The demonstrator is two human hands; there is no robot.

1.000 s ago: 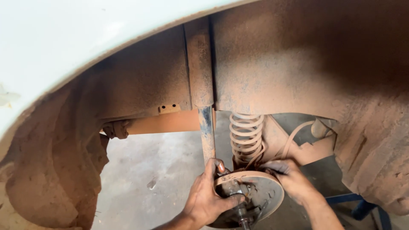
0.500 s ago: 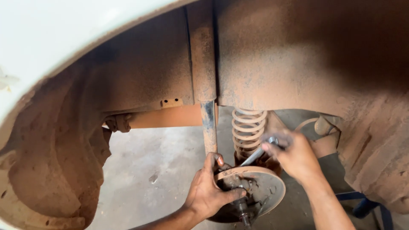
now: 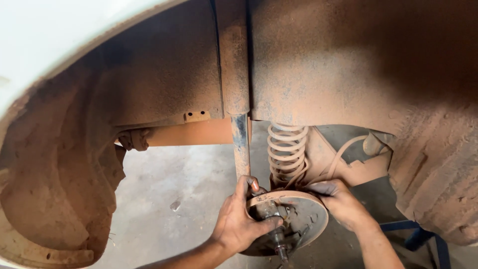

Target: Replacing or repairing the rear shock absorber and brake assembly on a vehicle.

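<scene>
Inside a rust-brown wheel arch sits a round brake backing plate (image 3: 307,215) with a threaded axle stub (image 3: 280,245) sticking out of its middle. My left hand (image 3: 238,225) clasps the plate's left rim, its thumb lying across the hub parts. My right hand (image 3: 343,203) grips the plate's upper right rim, with the fingers curled behind the edge. No tool shows in either hand. A dusty coil spring (image 3: 287,149) stands just behind the plate.
A shock absorber rod (image 3: 240,144) runs down from the arch to beside my left hand. The dust-coated arch wall (image 3: 438,164) closes in on the right. A blue stand (image 3: 423,238) is at the lower right. Grey concrete floor (image 3: 174,199) lies beneath.
My right hand, raised half a second ago with a thin metal tool near the spring, has dropped back onto the plate's right rim. My left hand has stayed on the plate.
</scene>
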